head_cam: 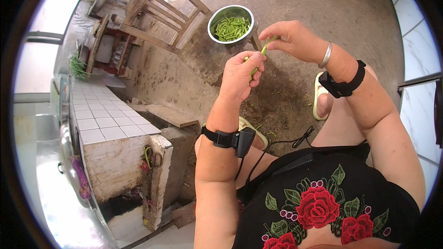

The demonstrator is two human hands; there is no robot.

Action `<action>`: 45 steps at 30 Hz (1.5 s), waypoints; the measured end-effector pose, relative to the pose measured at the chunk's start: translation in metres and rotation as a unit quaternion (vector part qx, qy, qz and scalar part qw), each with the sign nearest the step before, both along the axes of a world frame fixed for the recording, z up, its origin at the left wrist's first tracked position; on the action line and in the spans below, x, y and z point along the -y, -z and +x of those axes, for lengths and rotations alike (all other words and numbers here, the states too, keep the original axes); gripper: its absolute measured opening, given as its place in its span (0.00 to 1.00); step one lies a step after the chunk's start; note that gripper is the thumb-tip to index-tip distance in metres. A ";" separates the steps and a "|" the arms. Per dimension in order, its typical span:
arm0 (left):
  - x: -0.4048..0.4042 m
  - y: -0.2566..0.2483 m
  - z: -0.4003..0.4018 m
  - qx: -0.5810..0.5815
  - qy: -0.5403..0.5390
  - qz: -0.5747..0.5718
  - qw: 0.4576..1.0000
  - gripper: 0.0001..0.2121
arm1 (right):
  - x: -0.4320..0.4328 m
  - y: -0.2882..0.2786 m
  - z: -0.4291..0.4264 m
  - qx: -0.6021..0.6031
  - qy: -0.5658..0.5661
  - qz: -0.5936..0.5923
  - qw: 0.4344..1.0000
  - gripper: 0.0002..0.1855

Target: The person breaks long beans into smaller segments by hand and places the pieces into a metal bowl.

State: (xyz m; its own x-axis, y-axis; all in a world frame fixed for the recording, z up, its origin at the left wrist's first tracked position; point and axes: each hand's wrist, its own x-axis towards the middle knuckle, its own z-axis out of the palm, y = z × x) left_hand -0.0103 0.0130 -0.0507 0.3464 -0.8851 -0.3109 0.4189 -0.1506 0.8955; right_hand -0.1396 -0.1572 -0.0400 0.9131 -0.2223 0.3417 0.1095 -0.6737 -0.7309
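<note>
My left hand (242, 72) is closed around green bean pieces, with bits showing between its fingers. One long green bean (267, 45) spans the gap from its thumb to my right hand (294, 41), which pinches the far end between thumb and fingers. Just beyond both hands, a stainless steel bowl (210, 24) rests on the seat of a wooden chair. Short cut lengths of green bean (231, 29) lie in it, covering its bottom.
The wooden chair's slatted back (166, 14) rises left of the bowl. A white-tiled counter (107, 117) runs along the left, with a purple eggplant (80, 178) near its metal pan. Bean scraps (271, 134) and a black cable (277, 141) are near my feet.
</note>
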 end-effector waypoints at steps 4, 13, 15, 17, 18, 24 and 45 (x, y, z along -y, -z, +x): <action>0.000 0.001 0.002 0.013 -0.011 0.008 1.000 0.10 | 0.005 -0.007 -0.002 -0.003 0.034 0.047 0.998 0.09; 0.000 -0.006 -0.005 0.043 0.039 -0.001 0.998 0.08 | 0.008 -0.008 -0.004 -0.013 0.050 0.013 0.999 0.08; -0.001 -0.001 -0.005 0.036 0.029 -0.033 0.998 0.08 | 0.008 -0.009 -0.004 -0.030 0.055 0.039 0.997 0.08; -0.002 0.002 -0.004 0.028 0.019 -0.065 0.997 0.08 | 0.009 -0.010 -0.003 -0.064 0.037 0.120 0.990 0.09; -0.002 0.002 -0.005 0.010 0.016 -0.087 0.996 0.08 | 0.010 -0.010 -0.002 -0.064 0.037 0.120 0.990 0.09; -0.002 -0.001 -0.010 -0.051 -0.015 -0.165 0.985 0.07 | 0.007 0.000 0.005 -0.053 -0.036 0.192 0.979 0.09; -0.005 -0.001 0.008 -0.239 -0.035 -0.075 0.967 0.12 | 0.010 -0.004 -0.002 -0.016 0.043 0.163 0.986 0.07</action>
